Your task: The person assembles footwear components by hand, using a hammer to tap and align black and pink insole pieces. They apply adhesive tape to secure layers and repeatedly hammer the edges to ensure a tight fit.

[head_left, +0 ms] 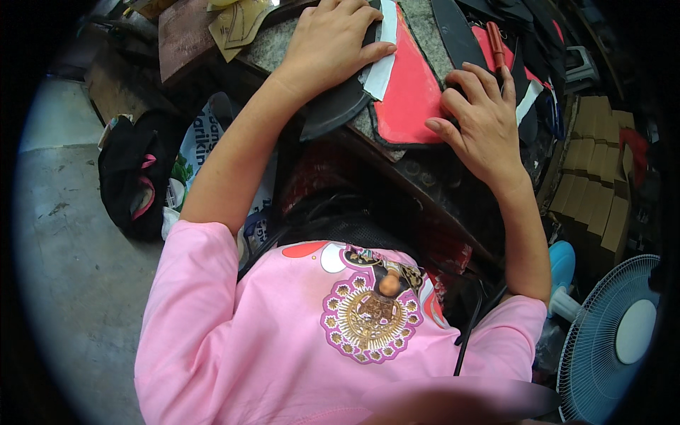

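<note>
A coral-red flat piece (407,92) with a dark edge lies on the grey, worn work surface (425,32). Along its left side runs a white strip (382,67). My left hand (333,39) lies flat over the strip and a black curved piece (336,110), its thumb across the white strip; some fingertips meet the top of the view. At the red piece's right edge rests my right hand (485,117), fingers bent and apart, the thumb touching the red surface. Just beyond those fingers is a red-handled tool (496,46).
More black and red pieces (524,28) pile up at the far right. Tan patterns (241,25) lie at the far left beside a brown board (184,39). Stacked cardboard pieces (595,170) and a fan (609,347) stand to the right. A black bag (138,173) sits on the floor.
</note>
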The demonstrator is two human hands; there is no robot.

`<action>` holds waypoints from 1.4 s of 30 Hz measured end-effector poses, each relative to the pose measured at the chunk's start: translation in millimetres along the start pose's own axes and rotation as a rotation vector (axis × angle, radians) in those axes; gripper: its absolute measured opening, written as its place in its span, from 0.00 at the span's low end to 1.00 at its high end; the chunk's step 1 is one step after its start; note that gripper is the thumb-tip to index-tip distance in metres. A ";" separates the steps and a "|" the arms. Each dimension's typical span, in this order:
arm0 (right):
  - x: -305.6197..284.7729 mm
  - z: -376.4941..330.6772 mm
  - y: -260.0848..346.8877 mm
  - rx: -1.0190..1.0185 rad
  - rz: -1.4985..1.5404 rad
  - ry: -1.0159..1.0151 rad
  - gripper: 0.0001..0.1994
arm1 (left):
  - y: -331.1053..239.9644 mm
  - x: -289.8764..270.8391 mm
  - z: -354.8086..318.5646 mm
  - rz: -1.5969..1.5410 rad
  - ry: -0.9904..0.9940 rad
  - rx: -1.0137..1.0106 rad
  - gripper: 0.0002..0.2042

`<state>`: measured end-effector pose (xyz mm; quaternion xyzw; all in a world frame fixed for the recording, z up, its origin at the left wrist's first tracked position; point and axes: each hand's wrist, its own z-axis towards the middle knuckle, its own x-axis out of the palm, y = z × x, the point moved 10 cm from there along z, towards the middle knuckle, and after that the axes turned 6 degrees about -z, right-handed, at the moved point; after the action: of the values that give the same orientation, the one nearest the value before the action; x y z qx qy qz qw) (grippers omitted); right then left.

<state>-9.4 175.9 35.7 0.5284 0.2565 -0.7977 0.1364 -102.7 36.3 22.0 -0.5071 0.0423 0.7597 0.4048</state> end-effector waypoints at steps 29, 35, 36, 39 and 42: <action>-7.1 26.2 -5.1 0.081 -0.124 -0.043 0.23 | -1.7 1.9 1.0 0.135 -0.082 0.039 0.26; -18.0 28.3 1.1 0.028 0.020 -0.037 0.22 | -3.5 1.6 1.0 0.126 -0.090 0.044 0.25; -18.4 29.6 -5.5 0.035 0.101 -0.043 0.20 | -4.6 0.4 0.9 0.121 -0.090 0.044 0.25; -4.1 44.5 -29.9 0.097 0.196 -0.084 0.19 | -2.2 4.7 1.1 0.098 -0.005 -0.006 0.24; 21.8 65.1 -42.6 0.116 0.015 -0.080 0.23 | -3.7 3.3 1.9 0.093 0.011 -0.015 0.24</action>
<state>-89.3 176.5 47.2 0.5050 0.2002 -0.8307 0.1219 -102.2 41.5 21.5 -0.5117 0.0623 0.7754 0.3647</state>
